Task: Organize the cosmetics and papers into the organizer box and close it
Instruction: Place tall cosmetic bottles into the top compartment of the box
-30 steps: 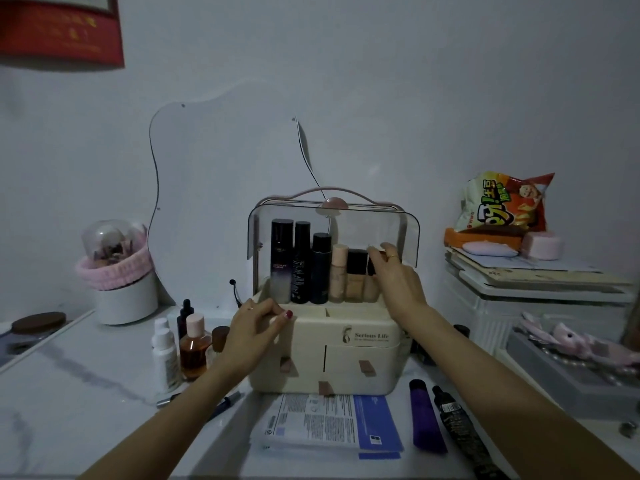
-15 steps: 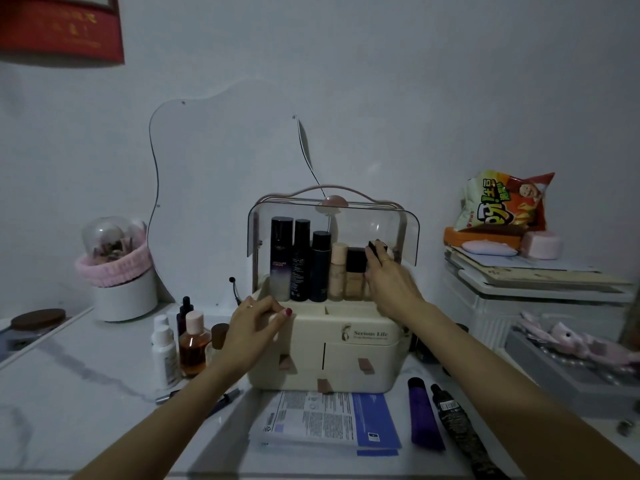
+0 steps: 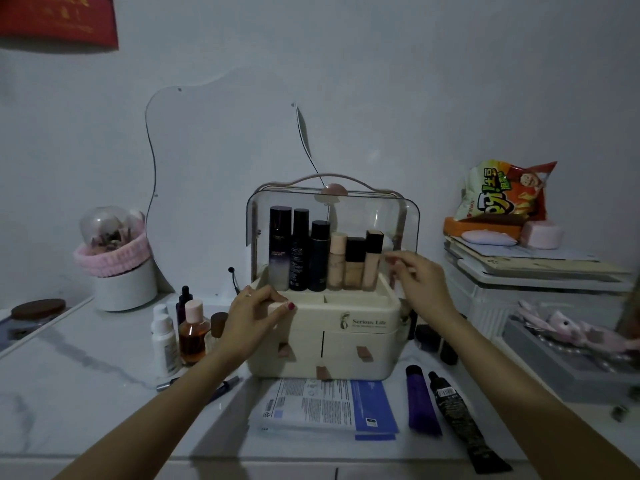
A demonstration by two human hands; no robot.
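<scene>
— On the marble worktop (image 3: 69, 382)?
— Organizer box (image 3: 346, 344) at centre; papers (image 3: 325, 407) at 6 o'clock; two tubes (image 3: 440, 407) at 4; small bottles (image 3: 183, 330) at 9.

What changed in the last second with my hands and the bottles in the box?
The right hand let go of the small black-capped bottle, now standing at the right end of the row, and pulled back to the right, open. The left hand stayed on the organizer box; papers and tubes unmoved.
</scene>
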